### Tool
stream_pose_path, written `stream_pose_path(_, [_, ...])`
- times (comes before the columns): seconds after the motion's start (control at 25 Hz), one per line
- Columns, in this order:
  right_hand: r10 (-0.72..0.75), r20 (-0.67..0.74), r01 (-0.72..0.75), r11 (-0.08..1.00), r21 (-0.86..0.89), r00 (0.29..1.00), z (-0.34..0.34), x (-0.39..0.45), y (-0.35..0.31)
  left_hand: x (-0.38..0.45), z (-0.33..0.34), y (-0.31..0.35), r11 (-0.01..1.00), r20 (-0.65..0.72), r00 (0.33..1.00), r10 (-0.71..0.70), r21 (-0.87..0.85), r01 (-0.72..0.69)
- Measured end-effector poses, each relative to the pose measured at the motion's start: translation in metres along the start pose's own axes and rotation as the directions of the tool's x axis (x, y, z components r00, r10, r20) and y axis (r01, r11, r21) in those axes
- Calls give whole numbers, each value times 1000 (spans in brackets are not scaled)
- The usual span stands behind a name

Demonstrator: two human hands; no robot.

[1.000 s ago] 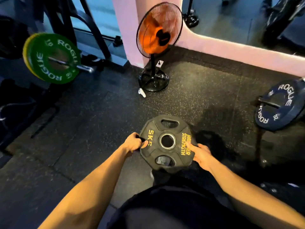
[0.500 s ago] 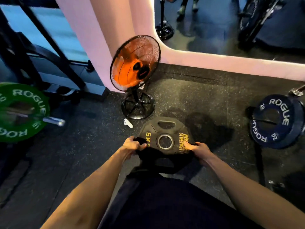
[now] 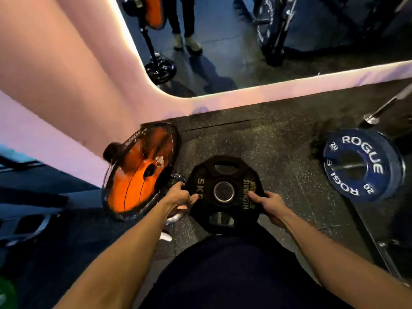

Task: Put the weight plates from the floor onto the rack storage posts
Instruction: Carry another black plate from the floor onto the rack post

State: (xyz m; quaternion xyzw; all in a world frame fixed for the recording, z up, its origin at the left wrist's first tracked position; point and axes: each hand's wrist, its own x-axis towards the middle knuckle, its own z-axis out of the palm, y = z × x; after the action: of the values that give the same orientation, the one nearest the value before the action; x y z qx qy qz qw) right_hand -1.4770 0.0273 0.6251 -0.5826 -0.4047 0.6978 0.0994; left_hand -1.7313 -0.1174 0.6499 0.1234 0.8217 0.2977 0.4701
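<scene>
Lifted since the earlier frames, the black plate [image 3: 224, 192] now sits higher and closer to the body, and the orange fan [image 3: 140, 172] has swung in right beside its left edge.

Head view: both hands carry the plate flat, face up, above the speckled floor [image 3: 278, 148]. The left hand [image 3: 178, 197] has a clenched grip on the plate's left rim, thumb lying on top by the "5KG" mark. The right hand [image 3: 270, 205] grips the right rim, thumb on top near the yellow lettering. The fan's cage nearly touches the left hand. To the right, well apart, a blue plate [image 3: 361, 163] sits on a bar end [image 3: 371, 118]. Ahead runs a pink wall [image 3: 66, 90] with a mirror [image 3: 245, 41]. A green plate [image 3: 5, 293] peeks in at lower left.
</scene>
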Motion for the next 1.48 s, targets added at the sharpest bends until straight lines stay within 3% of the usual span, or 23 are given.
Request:
stream_pose_path(0.28, [12,-102,9,979,204,995,-11,102,-95,141,6,154,923,105,991,78,367,-112])
stream_pose_path(0.44, [46,-240,31,952,306,970,-46,133,-132,194,42,237,911,204,974,96,375,-168])
stream_pose_path(0.64, [134,-473,88,905,417,871,-79,134,-137,223,104,323,888,455,889,41,392,-242])
stream_pose_path(0.76, [210,-552,134,845,517,807,-88,123,-138,237,147,365,767,598,795,103,460,-446])
stream_pose_path(0.88, [235,-672,323,736,595,702,-95,105,-154,232,198,421,661,701,707,88,490,-568])
stream_pose_path(1.04, [216,-826,554,651,519,520,-126,74,-196,198,258,493,511,832,516,202,360,-781])
stream_pose_path(1.24, [127,-929,713,608,350,348,-169,29,-239,135,298,561,502,903,304,304,119,-857])
stream_pose_path(1.48, [11,-974,745,642,180,225,-214,0,-264,93,319,596,486,887,175,427,-62,-872])
